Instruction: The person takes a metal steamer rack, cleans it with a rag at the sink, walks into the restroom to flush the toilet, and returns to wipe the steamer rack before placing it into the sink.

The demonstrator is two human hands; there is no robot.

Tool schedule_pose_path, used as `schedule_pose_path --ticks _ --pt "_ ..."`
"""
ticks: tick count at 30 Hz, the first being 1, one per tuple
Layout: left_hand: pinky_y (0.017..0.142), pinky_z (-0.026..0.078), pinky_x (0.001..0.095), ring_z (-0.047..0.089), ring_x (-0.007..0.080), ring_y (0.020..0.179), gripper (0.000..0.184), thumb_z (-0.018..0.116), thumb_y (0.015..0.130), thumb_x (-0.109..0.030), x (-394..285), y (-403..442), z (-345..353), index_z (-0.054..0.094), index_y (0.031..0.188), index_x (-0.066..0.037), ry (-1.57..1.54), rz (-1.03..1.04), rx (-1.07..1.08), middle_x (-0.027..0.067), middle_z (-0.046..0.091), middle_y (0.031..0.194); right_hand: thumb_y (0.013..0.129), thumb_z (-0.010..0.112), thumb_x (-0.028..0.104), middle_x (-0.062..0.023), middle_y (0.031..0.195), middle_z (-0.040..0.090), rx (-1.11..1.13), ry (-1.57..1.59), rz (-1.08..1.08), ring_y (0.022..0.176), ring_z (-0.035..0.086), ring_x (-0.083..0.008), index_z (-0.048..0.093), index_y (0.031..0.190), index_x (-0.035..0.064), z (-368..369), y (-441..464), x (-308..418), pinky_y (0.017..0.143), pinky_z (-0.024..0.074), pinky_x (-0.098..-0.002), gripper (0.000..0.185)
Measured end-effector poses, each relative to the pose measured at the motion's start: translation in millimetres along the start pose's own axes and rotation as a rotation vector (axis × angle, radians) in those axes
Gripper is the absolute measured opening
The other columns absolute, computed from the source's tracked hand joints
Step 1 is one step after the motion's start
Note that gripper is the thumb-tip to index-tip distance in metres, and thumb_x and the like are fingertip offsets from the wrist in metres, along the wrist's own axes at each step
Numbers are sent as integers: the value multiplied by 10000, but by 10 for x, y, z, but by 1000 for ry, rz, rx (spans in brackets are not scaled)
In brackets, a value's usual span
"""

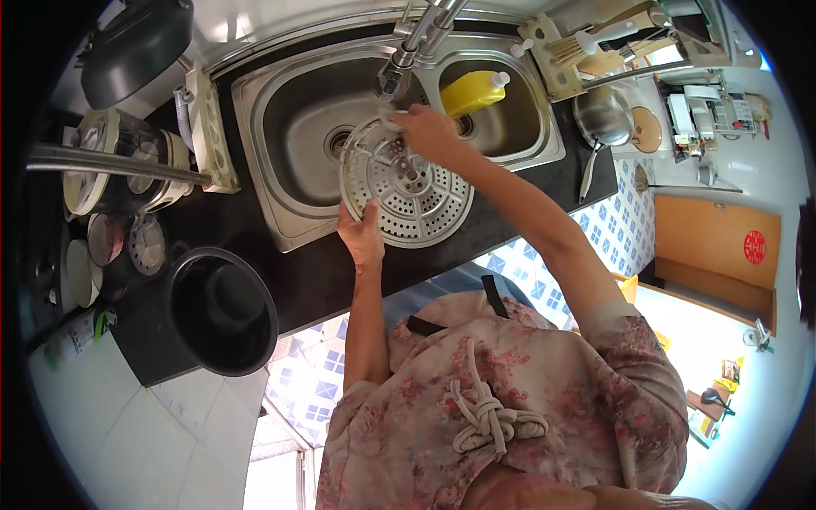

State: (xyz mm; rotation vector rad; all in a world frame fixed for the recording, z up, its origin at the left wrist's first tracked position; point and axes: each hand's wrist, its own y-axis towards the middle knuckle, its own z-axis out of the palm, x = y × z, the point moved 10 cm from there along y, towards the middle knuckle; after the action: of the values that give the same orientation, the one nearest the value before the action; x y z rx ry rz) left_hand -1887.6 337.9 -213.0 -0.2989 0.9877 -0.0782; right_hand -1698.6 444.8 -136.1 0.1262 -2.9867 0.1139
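A round metal steamer plate [416, 197] full of small holes is tilted over the front edge of the double sink [285, 228]. My left hand [363, 238] grips its lower left rim, thumb on the upper face. At the plate's upper edge, under the faucet [393, 78], my right hand [429, 134] is closed on something pale, too small to make out. A yellow bottle [473, 93] with a white cap lies in the right basin, beyond my right hand.
A black basin [223, 311] stands on the dark counter at the left. A steel pan [603, 117] is right of the sink. Jars and dishes [106, 240] line the left side. A rack with brushes [586, 42] is at the upper right.
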Motion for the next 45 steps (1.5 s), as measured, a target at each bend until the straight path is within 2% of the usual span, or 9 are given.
schedule_pose_path --ticks 4,11,15,21,26,32,35,39,45 --pt "859 484 281 620 158 941 396 635 838 22 37 8 -39 557 1226 39 55 -33 40 95 655 1098 811 616 163 -101 1071 629 -36 150 -187 969 643 -305 638 1213 238 16 -111 635 773 554 -432 410" --pt "856 496 281 629 154 929 360 617 875 -45 73 -46 9 557 1222 32 -118 -122 15 81 654 1082 836 695 368 -34 1021 635 -274 239 -221 1014 602 -262 699 1105 211 -137 -359 579 755 542 -403 312" --pt "882 510 318 644 202 961 372 576 870 -70 139 -17 -44 552 1226 35 -252 -353 -39 104 645 1091 819 717 329 -20 1006 635 -322 270 -211 974 603 -249 725 1003 190 -146 -430 643 747 545 -380 230" --pt "925 502 349 614 234 1045 527 513 773 11 109 122 5 481 1298 24 -236 -337 272 125 607 1185 801 734 214 -11 1003 637 -357 405 -292 927 607 -240 702 915 150 -177 -568 725 731 550 -362 134" --pt "973 489 360 596 236 1112 655 541 794 63 25 104 158 389 1424 -28 -156 -456 239 124 576 1258 776 731 175 -11 994 640 -241 408 -471 908 611 -241 673 914 141 -121 -674 879 734 553 -364 154" --pt "985 494 359 603 235 1137 676 522 814 124 60 86 194 380 1456 -34 -147 -450 243 145 576 1297 775 713 135 -28 988 656 -285 446 -484 890 643 -266 670 927 135 -199 -659 735 743 554 -382 157" --pt "982 498 359 615 238 1119 643 517 814 124 95 103 155 416 1432 -23 -154 -442 217 150 592 1279 801 684 128 -57 983 665 -166 396 -299 861 660 -285 667 961 140 -140 -576 364 741 551 -386 162" --pt "983 498 361 618 237 1114 631 513 812 121 53 77 133 425 1423 -12 -151 -437 188 151 598 1271 835 619 145 -82 970 670 -178 276 -58 825 665 -324 668 1045 195 -275 -563 -155 715 556 -428 221" --pt "975 492 344 616 216 1105 609 543 830 91 60 89 118 431 1420 -10 -113 -393 174 141 604 1265 888 584 216 -85 956 654 -129 142 -15 870 663 -313 685 1025 182 -199 -541 -435 732 545 -438 173"
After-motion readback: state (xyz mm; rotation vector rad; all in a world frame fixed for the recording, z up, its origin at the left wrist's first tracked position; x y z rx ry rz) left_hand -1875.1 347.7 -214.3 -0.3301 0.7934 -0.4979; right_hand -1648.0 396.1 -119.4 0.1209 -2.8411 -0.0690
